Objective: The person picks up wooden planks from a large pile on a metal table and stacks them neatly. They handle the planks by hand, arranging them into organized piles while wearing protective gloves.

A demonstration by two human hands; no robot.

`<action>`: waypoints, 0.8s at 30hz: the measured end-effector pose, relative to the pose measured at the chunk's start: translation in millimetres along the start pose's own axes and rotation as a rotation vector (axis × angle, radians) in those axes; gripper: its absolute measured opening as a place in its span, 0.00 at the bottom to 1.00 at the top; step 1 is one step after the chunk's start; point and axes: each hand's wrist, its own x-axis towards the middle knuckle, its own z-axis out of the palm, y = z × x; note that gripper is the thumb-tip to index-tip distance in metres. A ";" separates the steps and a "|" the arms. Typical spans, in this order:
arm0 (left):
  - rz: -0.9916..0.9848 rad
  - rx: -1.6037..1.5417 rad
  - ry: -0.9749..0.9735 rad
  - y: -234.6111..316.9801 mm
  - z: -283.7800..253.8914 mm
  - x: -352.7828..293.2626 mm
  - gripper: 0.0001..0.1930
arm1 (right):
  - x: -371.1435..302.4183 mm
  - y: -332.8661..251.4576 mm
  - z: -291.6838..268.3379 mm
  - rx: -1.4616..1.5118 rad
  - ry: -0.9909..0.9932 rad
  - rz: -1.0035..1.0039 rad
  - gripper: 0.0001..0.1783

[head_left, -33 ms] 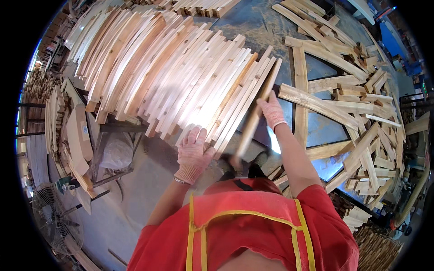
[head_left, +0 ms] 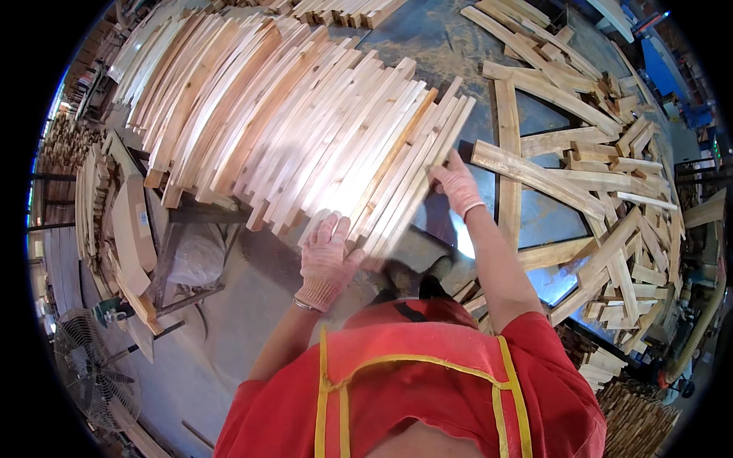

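Note:
Pale wooden strips (head_left: 305,130) lie side by side in a long slanting row. My left hand (head_left: 328,256), in a pinkish knit glove, rests on their near ends with its fingers extended. At the row's right edge, my gloved right hand (head_left: 456,185) is closed around the side of the outermost wooden strip (head_left: 427,179). That strip lies against its neighbour. My right fingertips are partly hidden by the wood.
On the right, wooden boards (head_left: 538,179) lie crossed on a dark table, beside a heap of short offcuts (head_left: 634,252). A metal stand (head_left: 202,217) supports the row's left part. A fan (head_left: 95,366) stands at lower left.
The outermost strip, earlier tilted away from the row with a gap and blurred at its near end, now lies against the others. My right hand shifted slightly; my left hand stayed in place.

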 end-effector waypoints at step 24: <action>-1.107 -2.079 0.069 -28.2 93.5 -42.5 0.13 | 10.6 -12.6 -46.2 -0.433 -0.274 0.001 0.33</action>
